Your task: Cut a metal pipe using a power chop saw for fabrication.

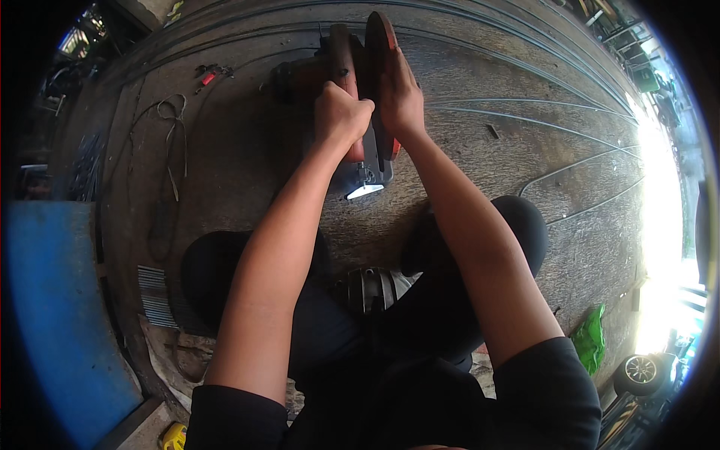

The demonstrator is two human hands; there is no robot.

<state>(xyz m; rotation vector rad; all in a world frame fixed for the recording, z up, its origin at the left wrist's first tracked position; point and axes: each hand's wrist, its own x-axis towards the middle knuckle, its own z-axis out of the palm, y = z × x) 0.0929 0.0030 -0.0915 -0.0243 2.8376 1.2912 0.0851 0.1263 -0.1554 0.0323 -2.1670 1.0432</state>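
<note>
A power saw with a dark reddish body stands on the wooden board floor in front of me. My left hand is closed around its long reddish bar. On the saw's right side a large round reddish disc stands upright, seen nearly edge-on. My right hand lies along the disc's right face, fingers stretched upward. Below both hands shows a grey metal base plate, with a bright angular metal piece at its near edge. The fingers of my left hand are partly hidden.
Long thin metal rods run across the far side and right. A looped cord and a small red object lie left. A blue panel, short rods, a yellow object and green plastic are nearer me.
</note>
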